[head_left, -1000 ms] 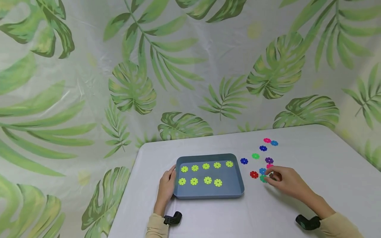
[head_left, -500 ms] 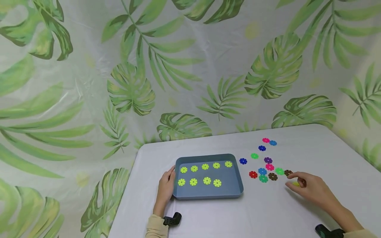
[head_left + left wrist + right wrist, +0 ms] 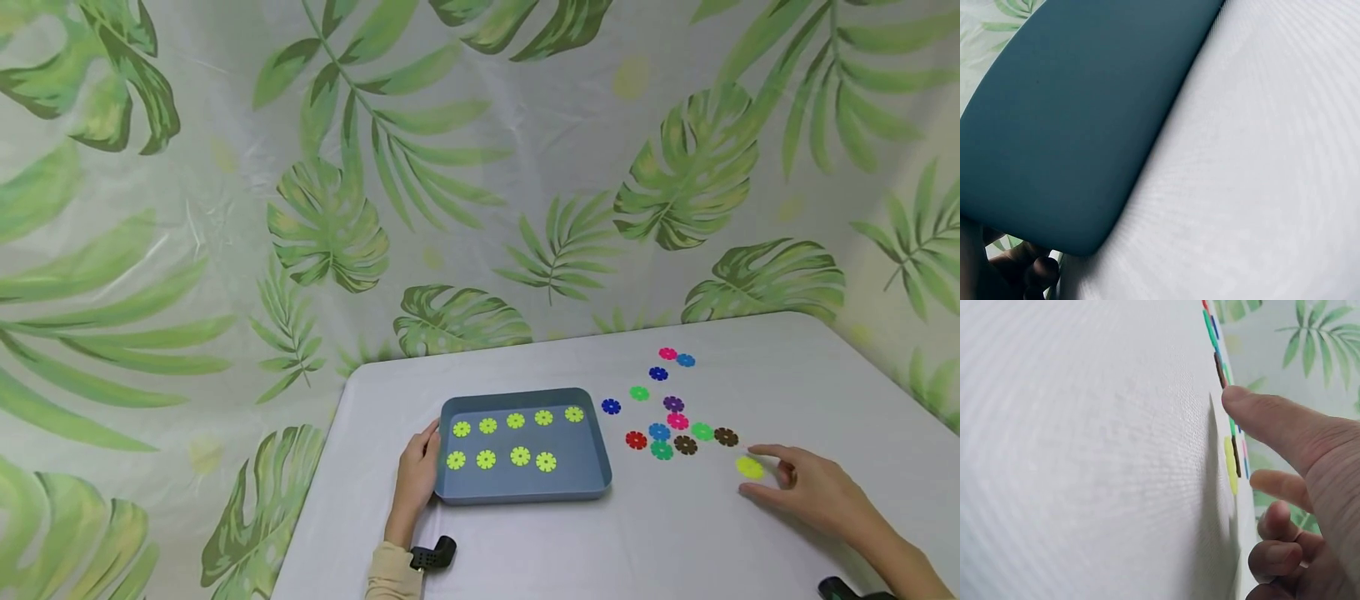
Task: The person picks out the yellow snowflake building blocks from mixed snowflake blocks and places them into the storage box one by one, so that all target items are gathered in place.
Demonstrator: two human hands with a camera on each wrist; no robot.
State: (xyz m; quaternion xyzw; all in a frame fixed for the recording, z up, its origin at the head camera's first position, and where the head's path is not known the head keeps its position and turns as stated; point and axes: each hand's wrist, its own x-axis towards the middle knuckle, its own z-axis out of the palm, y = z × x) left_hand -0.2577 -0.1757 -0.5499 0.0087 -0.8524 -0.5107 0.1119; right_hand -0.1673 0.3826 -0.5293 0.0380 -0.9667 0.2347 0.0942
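Note:
My left hand [image 3: 417, 471] rests against the left outer wall of a grey-blue tray [image 3: 525, 487]; its fingers [image 3: 1022, 262] show beside the tray's corner in the left wrist view. Inside the tray, several yellow-green notched discs [image 3: 520, 456] lie flat in two rows. At the right, my right hand [image 3: 813, 492] hovers around a yellow notched disc [image 3: 750, 467] on the cloth. Its thumb and index finger stand spread on either side of the disc, apart from it. The right wrist view shows that yellow disc [image 3: 1230, 465] beyond the fingers.
Right of the tray lie several other notched discs: a red one [image 3: 636, 440], a purple one [image 3: 673, 404], a dark blue one [image 3: 611, 407], and two brown ones, the nearer to my hand being a brown disc [image 3: 726, 437]. A white cloth [image 3: 540, 550] covers the table. Behind hangs a leaf-print curtain [image 3: 450, 167].
My right hand has moved right and toward me, away from the disc cluster to the yellow disc, and its thumb and index finger have spread. The left hand and tray stay put.

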